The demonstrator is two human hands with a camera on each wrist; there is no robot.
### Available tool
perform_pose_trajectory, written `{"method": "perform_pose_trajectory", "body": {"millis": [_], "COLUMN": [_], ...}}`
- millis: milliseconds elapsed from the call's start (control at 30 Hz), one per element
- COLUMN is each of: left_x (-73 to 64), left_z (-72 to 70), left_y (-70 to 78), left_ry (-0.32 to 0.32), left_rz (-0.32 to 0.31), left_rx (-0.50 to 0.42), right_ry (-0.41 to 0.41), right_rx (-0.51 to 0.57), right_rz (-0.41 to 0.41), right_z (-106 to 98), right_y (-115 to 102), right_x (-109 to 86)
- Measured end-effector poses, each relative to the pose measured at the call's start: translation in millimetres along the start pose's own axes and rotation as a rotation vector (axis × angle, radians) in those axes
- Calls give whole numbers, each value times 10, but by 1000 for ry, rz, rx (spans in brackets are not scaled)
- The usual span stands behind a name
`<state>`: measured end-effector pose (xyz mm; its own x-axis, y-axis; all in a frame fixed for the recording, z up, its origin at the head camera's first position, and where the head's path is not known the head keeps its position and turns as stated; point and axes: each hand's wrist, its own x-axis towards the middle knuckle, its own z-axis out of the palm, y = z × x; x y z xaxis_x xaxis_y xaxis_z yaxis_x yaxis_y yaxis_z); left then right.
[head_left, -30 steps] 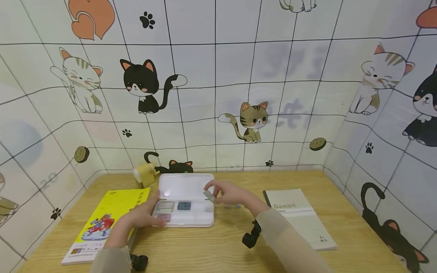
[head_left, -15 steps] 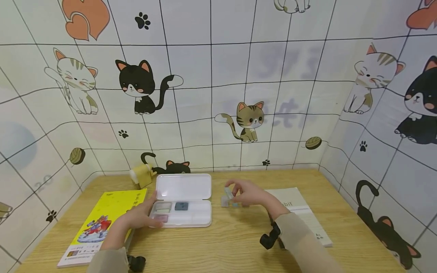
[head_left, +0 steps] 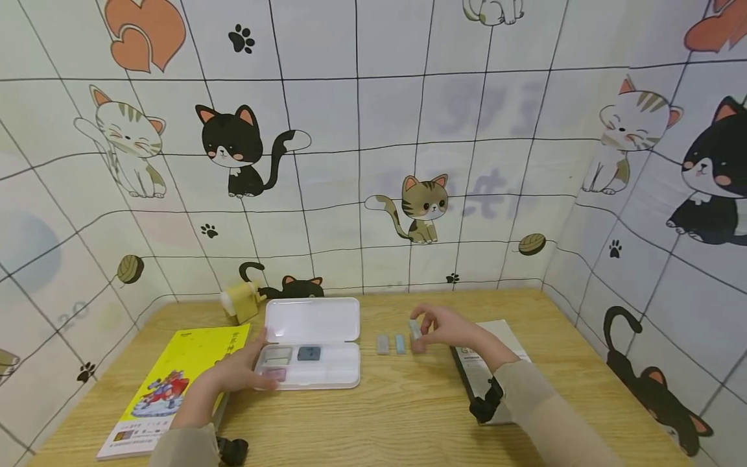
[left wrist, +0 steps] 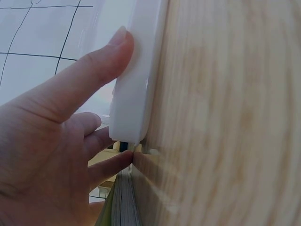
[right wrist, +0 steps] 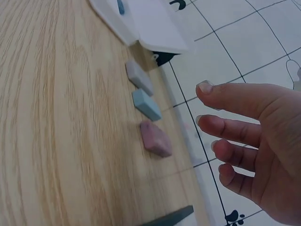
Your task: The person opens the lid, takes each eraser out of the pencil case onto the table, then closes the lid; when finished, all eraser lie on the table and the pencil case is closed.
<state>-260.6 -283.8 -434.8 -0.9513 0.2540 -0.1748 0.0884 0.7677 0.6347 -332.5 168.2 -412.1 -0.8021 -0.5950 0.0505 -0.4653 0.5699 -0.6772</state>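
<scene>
A white pencil case (head_left: pixel 344 370) lies with its lid raised, holding a blue-grey block (head_left: pixel 308 353), a pink block (head_left: pixel 274 374) and a pale one. My left hand (head_left: pixel 233 371) rests at its left end; the left wrist view shows the thumb against the case's front and the other fingers spread behind the corner. My right hand (head_left: pixel 446 326) pinches a small pale green eraser (head_left: pixel 415 329) right of the case. That eraser cannot be made out in the right wrist view. Below it is a pink eraser (right wrist: pixel 156 140), beside a blue eraser (right wrist: pixel 146 104) and a grey eraser (right wrist: pixel 139 77).
A yellow-covered book (head_left: pixel 204 350) lies left, partly under my left forearm. A pale notebook (head_left: pixel 496 389) with a dark spine lies right, partly under my right wrist. A yellow object (head_left: pixel 240 301) stands behind the case. Cat-patterned cloth walls (head_left: pixel 327 220) enclose the wooden table.
My right hand has carried the pale green eraser from the case's right edge rightward, past the grey and blue erasers to above the pink one. My left hand has stayed at the case.
</scene>
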Motion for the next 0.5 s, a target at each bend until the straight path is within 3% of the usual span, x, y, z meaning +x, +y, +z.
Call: {"method": "perform_pose_trajectory", "body": {"millis": [500], "left_x": [-25], "left_z": [-3], "left_y": [24], "left_ry": [-2], "left_rz": [11], "left_rx": [-5], "right_ry": [55], "right_rx": [-63], "right_rz": [1], "right_z": [-70], "right_y": [276], "right_x": [-170]}}
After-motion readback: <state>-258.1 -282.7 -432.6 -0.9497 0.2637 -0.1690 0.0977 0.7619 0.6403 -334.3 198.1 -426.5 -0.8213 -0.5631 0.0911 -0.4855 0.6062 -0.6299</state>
